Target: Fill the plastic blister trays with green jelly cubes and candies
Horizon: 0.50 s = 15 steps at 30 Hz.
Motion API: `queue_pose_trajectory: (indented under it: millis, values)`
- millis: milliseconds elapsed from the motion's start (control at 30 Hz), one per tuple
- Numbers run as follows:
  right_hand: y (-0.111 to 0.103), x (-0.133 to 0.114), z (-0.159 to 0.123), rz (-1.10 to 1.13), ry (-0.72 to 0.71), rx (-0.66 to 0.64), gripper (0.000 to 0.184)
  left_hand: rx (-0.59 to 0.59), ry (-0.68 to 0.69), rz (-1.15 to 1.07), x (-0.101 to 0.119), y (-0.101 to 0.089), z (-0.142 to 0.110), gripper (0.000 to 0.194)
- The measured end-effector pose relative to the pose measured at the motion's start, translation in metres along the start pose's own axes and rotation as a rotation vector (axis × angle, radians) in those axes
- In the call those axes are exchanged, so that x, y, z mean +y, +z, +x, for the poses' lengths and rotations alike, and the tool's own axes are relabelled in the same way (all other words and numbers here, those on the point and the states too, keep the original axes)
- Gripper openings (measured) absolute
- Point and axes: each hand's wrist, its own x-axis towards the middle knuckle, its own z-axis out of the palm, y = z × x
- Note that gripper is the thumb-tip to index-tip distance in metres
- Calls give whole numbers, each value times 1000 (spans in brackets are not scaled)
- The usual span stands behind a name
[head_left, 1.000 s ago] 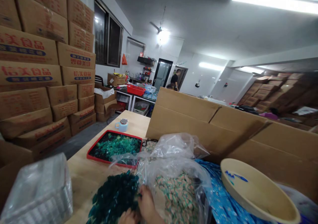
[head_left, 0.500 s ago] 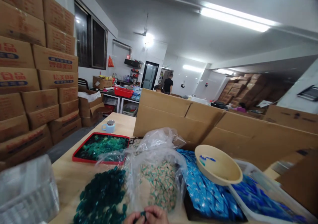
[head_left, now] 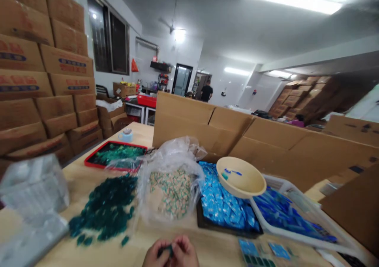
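Note:
At the bottom middle of the head view, my left hand [head_left: 156,254] and my right hand [head_left: 186,252] meet over the table. Their fingers pinch a small dark green piece [head_left: 169,248] between them; its exact kind is too small to make out. A heap of dark green pieces [head_left: 109,208] lies on the table ahead to the left. Straight ahead of my hands is a clear plastic bag [head_left: 140,204], opened over many small beige-and-green pieces [head_left: 174,192]. To the right, blue printed packets [head_left: 222,204] fill a black tray [head_left: 201,221].
A beige bowl [head_left: 245,190] rests on the packets, beside a white bin [head_left: 314,241] of blue strips. Small blue-and-green cards [head_left: 254,255] lie front right. A red-rimmed tray [head_left: 97,166], a blue mug [head_left: 127,136] and a blurred clear container [head_left: 35,184] stand left. Cardboard [head_left: 189,121] screens the back.
The view has tilted down and shifted, so more of the near table and the cards at front right show. Both hands still hold the small green piece together.

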Motion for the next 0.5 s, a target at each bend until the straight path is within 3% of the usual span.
queue_pose_trajectory:
  millis: [100,233,367,433,500]
  values:
    - [-20,-11,-41,-140,-9,-65,41,122,-10,-13,-15,32,-34,41]
    - [-38,-12,-71,-203,103,-252,36,158,-166,-402,-36,52,-68,28]
    - [-41,6,-74,-289,188,-368,28,195,-208,-479,-52,44,-83,18]
    - [-35,17,-63,-364,126,-389,24,249,-171,-365,-58,28,-82,16]
    - [-26,30,-44,-459,5,-366,20,377,-94,-153,-64,7,-76,20]
